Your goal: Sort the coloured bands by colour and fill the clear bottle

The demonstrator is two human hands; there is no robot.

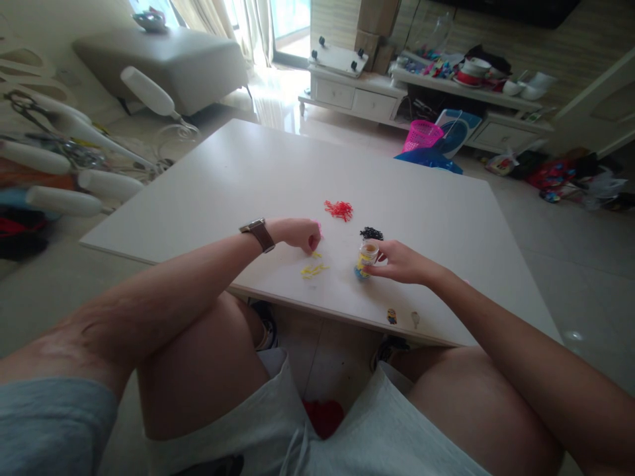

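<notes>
In my right hand (399,262) is a small clear jar (366,259), held upright, with yellow and blue bits showing through its wall. My left hand (303,235) is closed, its fingertips pinched down at a small yellow strip (316,254). Just below that hand lies a loose pile of yellow strips (313,271). Pink bits (320,229) peek out behind the left knuckles. A heap of thin red strips (339,210) sits farther back, and small black pieces (372,233) lie right behind the jar.
Near the front edge of the white table (278,165) lie a small yellow cartoon figure (391,316) and a small pale oval item (415,319). White chair parts (149,92) stand at the left. Beyond the table are a pink basket (421,135) and a cabinet (350,99).
</notes>
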